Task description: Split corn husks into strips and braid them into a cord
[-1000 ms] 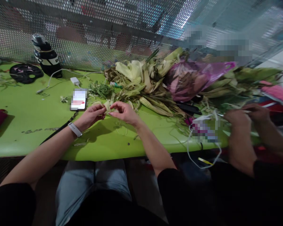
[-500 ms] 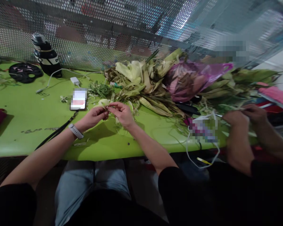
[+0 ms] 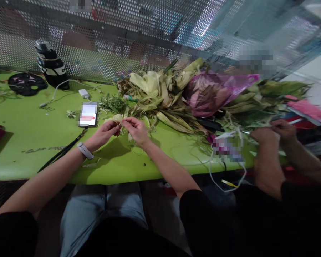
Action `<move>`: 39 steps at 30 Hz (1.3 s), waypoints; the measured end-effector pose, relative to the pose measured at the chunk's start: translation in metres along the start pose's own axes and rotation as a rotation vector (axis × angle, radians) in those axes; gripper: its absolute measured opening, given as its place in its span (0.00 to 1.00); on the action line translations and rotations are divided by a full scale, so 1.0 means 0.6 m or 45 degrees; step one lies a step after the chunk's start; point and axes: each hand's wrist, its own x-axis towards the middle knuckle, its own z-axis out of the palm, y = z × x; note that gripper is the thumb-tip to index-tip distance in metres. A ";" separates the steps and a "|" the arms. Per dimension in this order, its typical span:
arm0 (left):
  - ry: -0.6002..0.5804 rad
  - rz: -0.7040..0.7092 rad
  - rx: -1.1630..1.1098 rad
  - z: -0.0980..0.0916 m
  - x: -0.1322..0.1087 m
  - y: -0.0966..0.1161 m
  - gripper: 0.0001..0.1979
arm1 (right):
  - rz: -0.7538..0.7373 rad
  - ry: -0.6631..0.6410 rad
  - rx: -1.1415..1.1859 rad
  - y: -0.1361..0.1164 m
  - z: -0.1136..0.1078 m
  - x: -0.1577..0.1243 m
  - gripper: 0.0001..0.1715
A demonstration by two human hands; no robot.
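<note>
A pale piece of corn husk (image 3: pixel 116 117) sticks up between my hands above the green table (image 3: pixel 56 142). My left hand (image 3: pixel 106 132), with a light band on its wrist, pinches the husk between thumb and fingers. Close beside it, my right hand (image 3: pixel 137 131) is closed in a pinch at the husk's right side. Exactly what my right fingertips grip is too small to see clearly. Thin husk shreds (image 3: pixel 133 142) hang or lie below the right hand. Behind the hands lies a small heap of green husk strips (image 3: pixel 113 102).
A large pile of corn husks (image 3: pixel 147 84) and a pink plastic bag (image 3: pixel 203 94) lie at the back. A phone (image 3: pixel 88 115), a charger (image 3: pixel 83 93), a black mask (image 3: pixel 27 84) and a bottle (image 3: pixel 52 66) are left. Another person's hands (image 3: pixel 273 134) work at right.
My fingertips have shifted slightly at the husk, and a small gap shows between my hands. The whole view has moved a little. The other person's hands stay close together.
</note>
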 end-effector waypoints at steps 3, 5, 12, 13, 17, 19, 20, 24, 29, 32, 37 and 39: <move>0.029 -0.016 0.032 -0.002 0.001 -0.002 0.12 | -0.011 -0.040 -0.006 -0.003 -0.004 -0.003 0.22; 0.030 -0.036 0.029 -0.002 0.001 -0.002 0.11 | -0.017 -0.059 -0.049 -0.005 -0.006 -0.004 0.22; 0.056 -0.086 -0.046 -0.002 0.002 -0.004 0.08 | -0.061 -0.056 -0.177 0.000 -0.018 0.001 0.21; 0.067 -0.096 -0.076 -0.003 0.003 -0.005 0.08 | -0.051 -0.076 -0.183 0.000 -0.022 0.003 0.21; 0.107 -0.151 -0.184 -0.009 0.007 -0.007 0.06 | -0.006 -0.270 -0.233 -0.009 -0.041 0.007 0.19; 0.113 -0.173 -0.208 -0.010 0.008 -0.007 0.05 | 0.003 -0.361 -0.281 -0.012 -0.048 0.008 0.18; 0.112 -0.180 -0.213 -0.010 0.008 -0.006 0.05 | -0.007 -0.381 -0.314 -0.012 -0.051 0.009 0.17; 0.076 -0.198 -0.238 -0.007 0.006 -0.006 0.06 | -0.095 -0.346 -0.446 -0.006 -0.053 0.012 0.16; 0.043 -0.168 -0.211 -0.007 0.005 -0.005 0.07 | -0.177 -0.272 -0.623 -0.008 -0.047 0.010 0.20; 0.015 -0.129 -0.081 -0.007 0.004 -0.003 0.08 | -0.263 -0.217 -0.659 -0.011 -0.041 0.007 0.22; 0.050 -0.046 0.040 -0.005 0.005 -0.006 0.06 | -0.207 -0.093 -0.551 0.002 -0.030 0.008 0.25; 0.064 0.012 0.088 -0.005 0.005 -0.010 0.05 | -0.138 -0.067 -0.507 0.009 -0.024 0.009 0.27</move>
